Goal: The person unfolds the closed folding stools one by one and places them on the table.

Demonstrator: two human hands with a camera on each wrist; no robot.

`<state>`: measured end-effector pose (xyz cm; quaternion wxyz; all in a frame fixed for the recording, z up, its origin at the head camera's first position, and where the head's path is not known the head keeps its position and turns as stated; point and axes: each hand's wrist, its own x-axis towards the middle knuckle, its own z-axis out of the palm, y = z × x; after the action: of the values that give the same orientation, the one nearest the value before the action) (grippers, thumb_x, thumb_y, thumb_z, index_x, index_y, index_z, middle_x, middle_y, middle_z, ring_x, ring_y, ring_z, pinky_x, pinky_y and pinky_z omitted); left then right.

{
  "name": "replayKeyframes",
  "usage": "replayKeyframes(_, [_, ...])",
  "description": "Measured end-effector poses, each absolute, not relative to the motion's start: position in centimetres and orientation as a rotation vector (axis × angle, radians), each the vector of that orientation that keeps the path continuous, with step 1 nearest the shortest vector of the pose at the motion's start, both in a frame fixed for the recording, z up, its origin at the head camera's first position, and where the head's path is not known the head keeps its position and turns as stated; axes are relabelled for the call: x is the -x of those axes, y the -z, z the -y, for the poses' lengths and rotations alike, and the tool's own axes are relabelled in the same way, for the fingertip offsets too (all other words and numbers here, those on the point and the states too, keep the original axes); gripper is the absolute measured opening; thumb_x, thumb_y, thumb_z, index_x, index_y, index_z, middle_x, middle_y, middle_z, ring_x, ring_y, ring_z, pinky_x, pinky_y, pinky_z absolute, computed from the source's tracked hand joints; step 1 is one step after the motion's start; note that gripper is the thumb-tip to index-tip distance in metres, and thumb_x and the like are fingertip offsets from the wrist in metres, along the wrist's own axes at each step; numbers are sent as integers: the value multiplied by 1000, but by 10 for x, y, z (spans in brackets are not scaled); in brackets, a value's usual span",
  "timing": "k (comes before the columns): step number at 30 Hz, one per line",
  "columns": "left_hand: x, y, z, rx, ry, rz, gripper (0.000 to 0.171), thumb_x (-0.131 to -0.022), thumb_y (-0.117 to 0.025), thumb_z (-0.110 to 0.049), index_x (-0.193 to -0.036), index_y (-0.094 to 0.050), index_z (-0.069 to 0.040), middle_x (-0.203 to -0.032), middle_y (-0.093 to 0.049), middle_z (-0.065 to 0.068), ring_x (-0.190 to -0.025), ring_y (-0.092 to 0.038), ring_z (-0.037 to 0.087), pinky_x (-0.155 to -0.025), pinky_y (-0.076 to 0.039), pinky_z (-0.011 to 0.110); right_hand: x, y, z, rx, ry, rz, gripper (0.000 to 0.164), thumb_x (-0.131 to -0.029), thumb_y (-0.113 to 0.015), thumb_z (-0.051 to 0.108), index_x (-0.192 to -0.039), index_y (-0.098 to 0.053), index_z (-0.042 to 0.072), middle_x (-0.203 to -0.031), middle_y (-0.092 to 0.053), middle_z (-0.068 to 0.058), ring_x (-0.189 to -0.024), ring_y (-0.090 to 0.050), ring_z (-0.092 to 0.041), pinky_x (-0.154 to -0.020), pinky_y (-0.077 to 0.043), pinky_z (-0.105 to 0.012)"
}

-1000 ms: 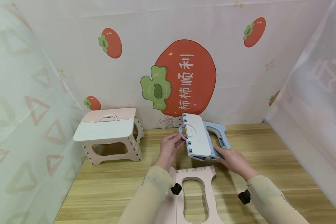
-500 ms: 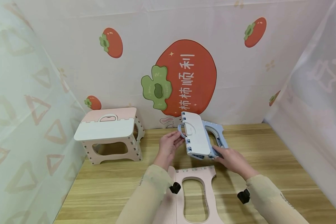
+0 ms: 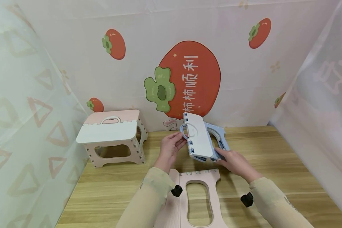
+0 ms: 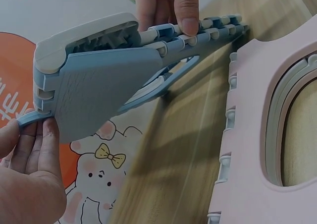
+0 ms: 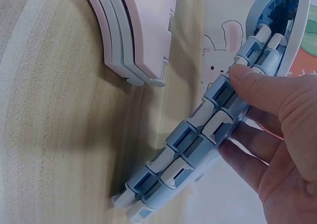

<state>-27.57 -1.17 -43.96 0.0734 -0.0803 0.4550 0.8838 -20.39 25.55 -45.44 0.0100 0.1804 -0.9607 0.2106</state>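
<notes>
A blue and white folding stool [image 3: 200,135] is tilted above the back of the table, its top partly folded and one leg panel spread to the right. My left hand [image 3: 171,146] pinches the blue loop handle [image 4: 33,118] on the stool's left side between thumb and fingers. At the lower right, my right hand [image 3: 236,162] grips the hinged edge [image 5: 198,120] of the stool, thumb on one face and fingers on the other. In front of both hands lies a pink folding stool [image 3: 183,201], flat on the table and partly behind my left sleeve.
A pink and white stool [image 3: 109,134] stands unfolded on its legs at the back left of the wooden table [image 3: 262,152]. Behind the table hangs a printed cloth [image 3: 236,104]; more cloth hangs along both sides.
Both hands have shifted slightly left with the blue and white stool, keeping their hold. Its top has risen a little. The pink stools stay where they were.
</notes>
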Motion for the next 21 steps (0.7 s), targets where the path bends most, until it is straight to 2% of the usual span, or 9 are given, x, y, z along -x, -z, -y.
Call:
replayKeyframes(4, [275,437,12,235,-2647,-1378,14,-94,-70,2,-107,-72,7,-101,-76,23,-91,-77,26,-87,-61,38,203,453,-255,-558,-672,3003,56,-94,-75,21,-144,-57,1,-118,-73,-19,-92,-70,-23,-75,-56,-43])
replayKeyframes(7, [275,434,13,229,-2640,-1382,10,-94,-70,2,-104,-73,4,-101,-76,22,-93,-76,27,-93,-58,42,204,453,-254,-555,-689,3010,57,-94,-75,21,-144,-56,1,-110,-74,-16,-78,-62,-15,-67,-50,-36])
replayKeyframes(10, [275,431,14,221,-2639,-1378,9,-94,-70,1,-102,-74,3,-100,-76,21,-91,-77,25,-97,-56,45,206,453,-254,-562,-702,3011,57,-94,-75,21,-145,-56,1,-103,-74,-12,-69,-51,-12,-63,-44,-32])
replayKeyframes(13, [276,431,15,213,-2643,-1381,9,-94,-70,1,-103,-73,3,-98,-77,19,-87,-77,22,-94,-57,44,206,453,-253,-568,-714,3003,58,-94,-75,20,-145,-56,1,-101,-74,-11,-67,-50,-12,-62,-43,-31])
replayKeyframes(21, [277,428,17,210,-2643,-1393,10,-93,-72,0,-104,-73,1,-104,-76,22,-86,-77,21,-95,-57,44,206,453,-251,-606,-753,2974,57,-93,-76,19,-144,-56,-1,-93,-72,-6,-63,-47,-9,-57,-40,-26])
